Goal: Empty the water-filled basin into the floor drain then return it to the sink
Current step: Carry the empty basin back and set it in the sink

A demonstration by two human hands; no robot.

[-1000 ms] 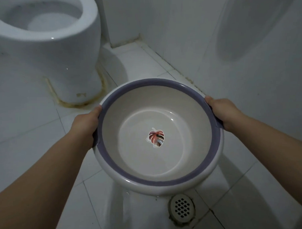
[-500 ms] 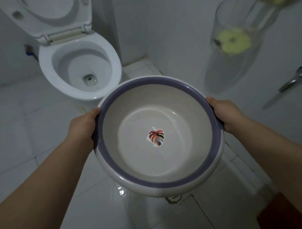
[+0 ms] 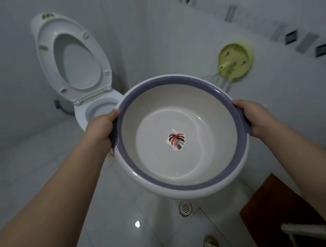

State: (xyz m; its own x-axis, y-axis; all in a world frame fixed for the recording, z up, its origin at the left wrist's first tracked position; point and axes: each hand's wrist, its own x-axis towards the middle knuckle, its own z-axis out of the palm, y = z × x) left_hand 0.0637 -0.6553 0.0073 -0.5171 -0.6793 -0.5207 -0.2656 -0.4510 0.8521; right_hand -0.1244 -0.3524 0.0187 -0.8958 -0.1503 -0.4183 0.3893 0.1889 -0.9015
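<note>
I hold a round white basin (image 3: 210, 109) with a purple rim band and a leaf sticker on its bottom, level in front of me above the floor. No water shows inside it. My left hand (image 3: 100, 129) grips the rim's left side and my right hand (image 3: 252, 116) grips its right handle. The round metal floor drain (image 3: 185, 208) lies on the wet, shiny tiles just below the basin's near edge. The sink is not in view.
A white toilet (image 3: 93, 110) with raised seat and lid stands at the back left. A yellow-green wall holder (image 3: 235, 60) with a clear plastic piece hangs on the right wall. A dark red-brown mat (image 3: 276, 208) and a white stand lie at lower right.
The view has tilted up from the floor and the basin has risen with it. The toilet lid, wall holder and mat have come into sight. Both hands keep their grip.
</note>
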